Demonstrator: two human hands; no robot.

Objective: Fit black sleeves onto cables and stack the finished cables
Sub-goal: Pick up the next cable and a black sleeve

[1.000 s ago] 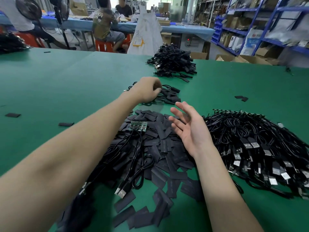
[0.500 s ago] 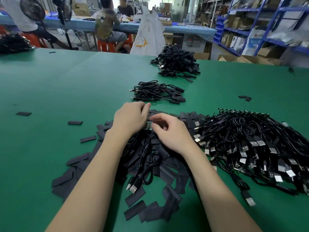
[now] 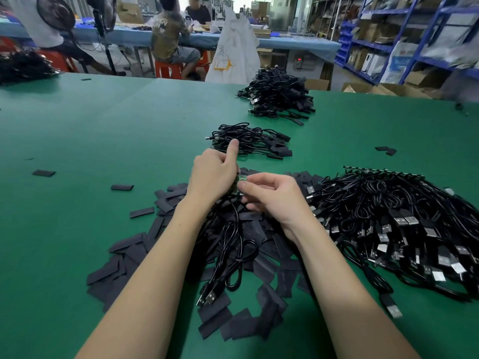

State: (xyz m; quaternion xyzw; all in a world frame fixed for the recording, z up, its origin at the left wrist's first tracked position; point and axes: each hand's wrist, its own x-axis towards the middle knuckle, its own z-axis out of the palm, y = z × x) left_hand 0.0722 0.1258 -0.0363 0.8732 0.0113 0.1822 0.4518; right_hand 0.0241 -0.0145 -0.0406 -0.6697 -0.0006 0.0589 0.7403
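Observation:
My left hand (image 3: 215, 174) and my right hand (image 3: 274, 198) meet over a heap of flat black sleeves (image 3: 259, 257). Both pinch the small green circuit board (image 3: 241, 181) at the end of a black cable (image 3: 230, 255), whose loops and USB plug (image 3: 207, 297) hang toward me over the sleeves. My left index finger points up. Whether a sleeve is between the fingers is hidden. A small stack of sleeved cables (image 3: 251, 141) lies just beyond my hands. A big pile of bare cables (image 3: 404, 221) lies to the right.
A larger heap of cables (image 3: 280, 97) sits farther back on the green table (image 3: 90, 141). Loose sleeves (image 3: 44, 173) dot the left side, two more sleeves (image 3: 386, 150) the right. People sit at a blue bench behind; shelving stands at right.
A second ago my left hand was at the small stack and my right hand was open. Both came together on the circuit board and have lifted it slightly.

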